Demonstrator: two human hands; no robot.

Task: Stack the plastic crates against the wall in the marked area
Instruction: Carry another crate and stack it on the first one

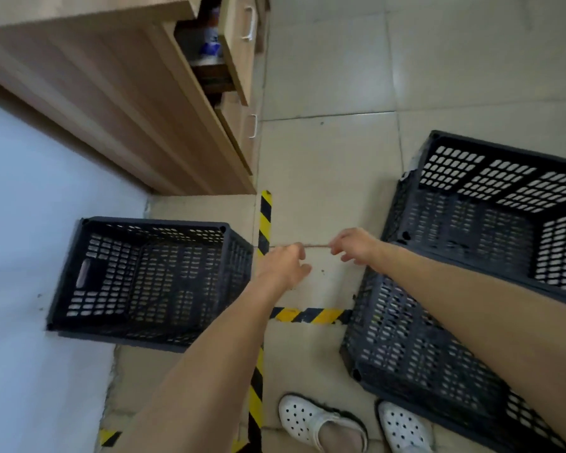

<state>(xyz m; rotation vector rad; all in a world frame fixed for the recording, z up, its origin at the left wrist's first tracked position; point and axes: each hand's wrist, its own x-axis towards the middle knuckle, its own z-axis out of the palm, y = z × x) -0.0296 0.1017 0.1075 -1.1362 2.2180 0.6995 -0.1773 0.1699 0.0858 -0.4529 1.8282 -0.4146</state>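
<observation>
Reaching forward over the floor, left hand and right hand hang loosely curled, each grip empty.

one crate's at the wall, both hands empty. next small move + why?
Probably swing both hands right and grip the rim of the near crate. The left hand and right hand hover over bare floor holding nothing. One black crate already sits against the wall inside the striped floor tape; two crates lie outside it, a far crate overlapping the near one.

Bare floor between crates — cabinet behind.
</observation>
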